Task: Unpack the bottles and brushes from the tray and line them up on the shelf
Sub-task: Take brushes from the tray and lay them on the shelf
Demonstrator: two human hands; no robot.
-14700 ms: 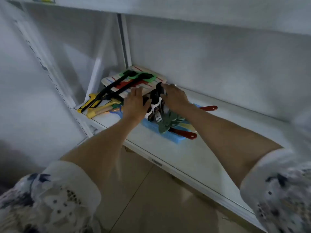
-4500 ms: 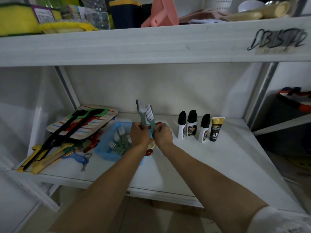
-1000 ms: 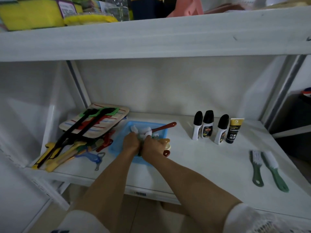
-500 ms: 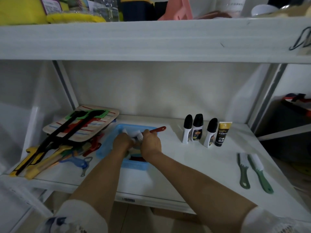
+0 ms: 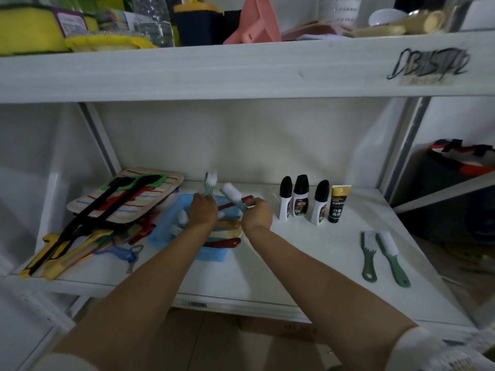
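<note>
Your left hand (image 5: 202, 212) grips one green-handled brush (image 5: 209, 184) by the handle, bristles pointing up. Your right hand (image 5: 257, 214) pinches a second brush (image 5: 233, 195) by the handle, its white bristle head tilted up and to the left. Both hands are above the blue tray (image 5: 174, 223), which sits on the white shelf (image 5: 281, 255) left of centre. More brushes, their bristles visible at the left hand, and red and yellow handles remain in the tray.

Three black-capped bottles (image 5: 300, 196) and a yellow-topped tube (image 5: 338, 203) stand upright in a row near the back wall, right of the tray. Two green brushes (image 5: 380, 255) lie flat side by side near the shelf's right end, handles toward you.

To complete this step well, lift both brushes fully above the tray rim before moving right. Pass in front of the bottles, not over them; they look top-heavy and could topple. Lay each brush flat beside the existing pair, bristles away from you, handles parallel.
</note>
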